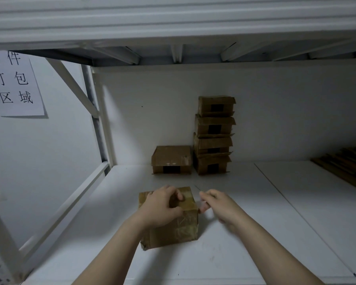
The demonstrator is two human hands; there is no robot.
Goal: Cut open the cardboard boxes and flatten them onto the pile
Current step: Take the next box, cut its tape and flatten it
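Left hand (162,204) fingers curl over the top of the box (179,229), lower centre on the shelf (245,233). Right hand (220,206) fingers bunch at its right edge; cannot tell what they pinch. Behind stand a single box (171,159) and a stack (213,136).

Dim, cool, even light. Soft shadows at frame's left and under the upper shelf (173,56). Wide-angle bending at edges. Slight blur on right hand (220,204); mild softness overall.

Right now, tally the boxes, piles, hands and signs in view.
boxes: 6
pile: 1
hands: 2
sign: 1
total: 10
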